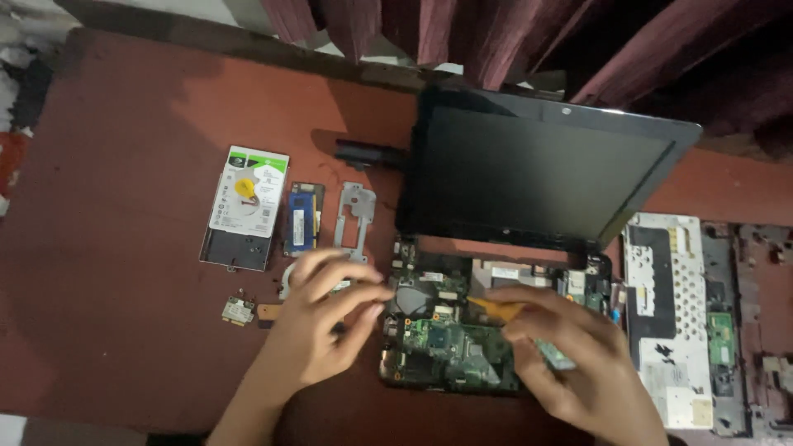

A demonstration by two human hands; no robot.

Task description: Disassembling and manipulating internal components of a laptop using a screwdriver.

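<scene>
Right hand (570, 355), fingers clamped on orange plastic pry tool (496, 309), works green laptop motherboard (450, 343); left hand (322, 318), fingers apart, touches its nine-o'clock edge.

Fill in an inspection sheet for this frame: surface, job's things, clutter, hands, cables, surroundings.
Surface: reddish-brown table, worn and scuffed.
Job's things: opened laptop base with bare green motherboard; its dark screen stands upright behind; orange pry tool over the board.
Clutter: hard drive, blue memory stick, metal bracket, small wireless card at left; removed palm-rest cover, underside up, at right.
Hands: left hand with fingers curled at the board's left edge, grip on anything unclear; right hand holds the pry tool.
Cables: nothing seen clearly.
Surroundings: dark red curtain behind the table.
</scene>
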